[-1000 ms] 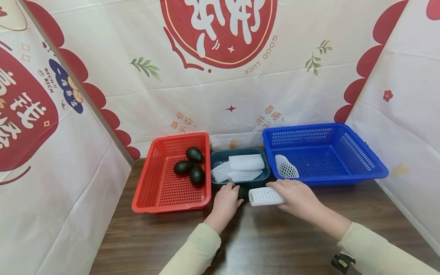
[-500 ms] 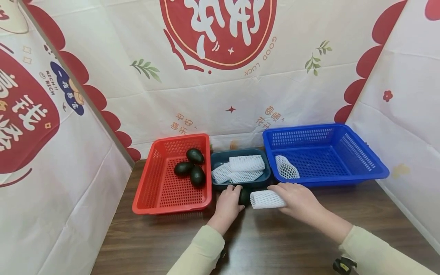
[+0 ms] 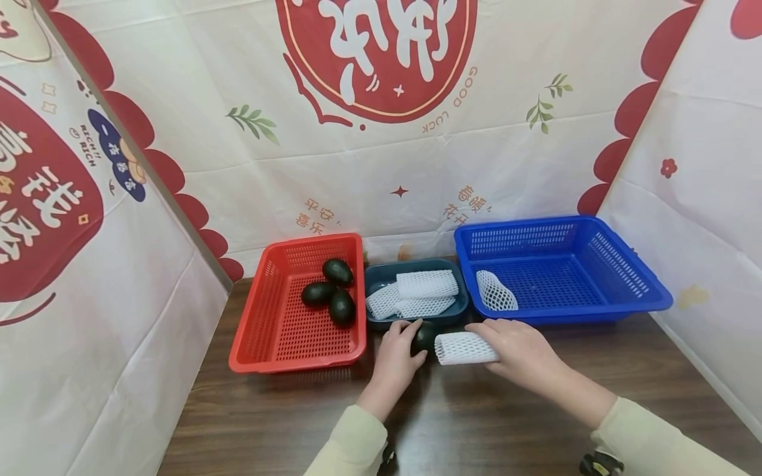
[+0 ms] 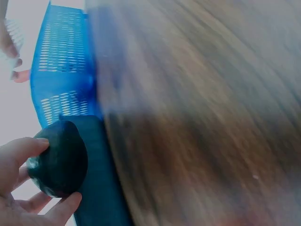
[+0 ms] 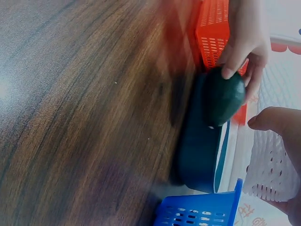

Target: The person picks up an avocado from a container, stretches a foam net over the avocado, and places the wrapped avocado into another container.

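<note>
In front of the dark teal tray (image 3: 374,324), my left hand (image 3: 394,354) holds a dark green avocado (image 4: 61,160) between thumb and fingers. My right hand (image 3: 520,350) grips a white foam net sleeve (image 3: 466,348), whose open end faces the avocado in the head view. In the right wrist view the thumb lies along the sleeve (image 5: 273,165), and the left hand with the avocado (image 5: 223,96) shows beyond it. More white foam net sleeves (image 3: 427,284) lie in the tray. Three avocados (image 3: 342,306) rest in the red basket (image 3: 297,365).
A blue basket (image 3: 559,317) stands at the right, with a netted piece (image 3: 496,291) at its left end. Brown wooden table (image 3: 452,423) extends in front of the containers. Printed white cloth (image 3: 286,178) rises behind and along both sides.
Both hands have come slightly nearer the table's front edge. More of the avocado shows between the left hand and the sleeve. The baskets stay where they were.
</note>
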